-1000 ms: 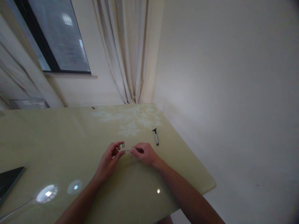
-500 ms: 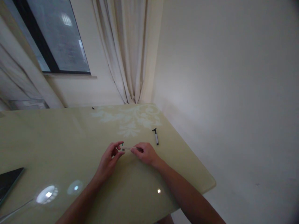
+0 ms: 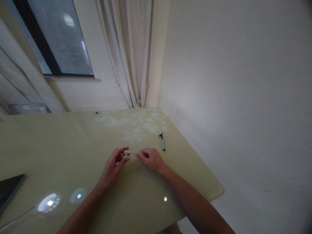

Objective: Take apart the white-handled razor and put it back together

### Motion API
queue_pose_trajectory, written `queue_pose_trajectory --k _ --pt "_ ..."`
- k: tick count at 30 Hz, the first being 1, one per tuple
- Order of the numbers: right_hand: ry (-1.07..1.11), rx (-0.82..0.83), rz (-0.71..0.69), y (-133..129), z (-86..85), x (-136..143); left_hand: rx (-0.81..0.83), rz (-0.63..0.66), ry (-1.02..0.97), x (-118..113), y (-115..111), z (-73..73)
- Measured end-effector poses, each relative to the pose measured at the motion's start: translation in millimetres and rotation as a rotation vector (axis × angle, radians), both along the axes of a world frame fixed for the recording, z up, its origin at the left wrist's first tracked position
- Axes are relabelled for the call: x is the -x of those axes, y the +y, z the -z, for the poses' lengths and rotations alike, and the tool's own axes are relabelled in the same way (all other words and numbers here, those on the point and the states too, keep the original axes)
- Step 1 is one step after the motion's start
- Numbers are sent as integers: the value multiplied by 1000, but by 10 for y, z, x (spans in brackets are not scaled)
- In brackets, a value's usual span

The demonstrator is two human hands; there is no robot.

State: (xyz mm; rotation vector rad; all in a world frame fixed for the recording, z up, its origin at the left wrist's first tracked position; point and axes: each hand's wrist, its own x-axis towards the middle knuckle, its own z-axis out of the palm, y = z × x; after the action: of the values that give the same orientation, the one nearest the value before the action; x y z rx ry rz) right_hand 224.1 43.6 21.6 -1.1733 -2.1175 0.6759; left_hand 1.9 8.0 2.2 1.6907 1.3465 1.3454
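Note:
Between the thumb and index finger of my left hand [image 3: 117,161] is a small, narrow dark piece [image 3: 128,153] with greenish edges, gripped by its two ends. It resembles a razor cartridge, but it is too small to be sure. My right hand [image 3: 151,159] pinches a thin pale stick [image 3: 132,153], and the stick's far tip meets or overlaps the small piece. What kind of stick it is cannot be made out; its near end is hidden in the fingers. Both hands are held over the table. Beyond my right hand lies a black and grey razor [image 3: 162,142].
The glossy pale-green table [image 3: 65,143] has a leaf pattern and a right edge near the wall. A dark flat object [image 3: 9,188] lies at the left edge. Near the back is a tiny black item [image 3: 97,112]. Curtains [image 3: 136,48] hang behind.
The stick's tip has shifted slightly against the small piece in my left hand, and the stick's angle differs a little. Both hands keep their grips and nearly the same places.

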Motion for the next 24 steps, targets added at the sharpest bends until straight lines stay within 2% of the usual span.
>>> queue_pose_trajectory --k 2,6,10,14,18,21,24 --pt "-7 -8 59 9 9 -1 3 10 2 5 3 9" --pt "11 -5 -73 22 7 -10 0 16 0 5 7 17" --pt "-8 1 42 25 -18 -19 -6 15 0 4 7 12" --pt "15 18 -73 16 -33 -23 14 19 9 5 6 21" --pt "-12 -4 26 16 -32 -24 6 25 -1 2 6 36" --pt "-10 2 -26 14 -36 -22 10 29 8 5 6 37" --pt "-40 -4 50 13 -48 -21 9 27 7 10 5 37"
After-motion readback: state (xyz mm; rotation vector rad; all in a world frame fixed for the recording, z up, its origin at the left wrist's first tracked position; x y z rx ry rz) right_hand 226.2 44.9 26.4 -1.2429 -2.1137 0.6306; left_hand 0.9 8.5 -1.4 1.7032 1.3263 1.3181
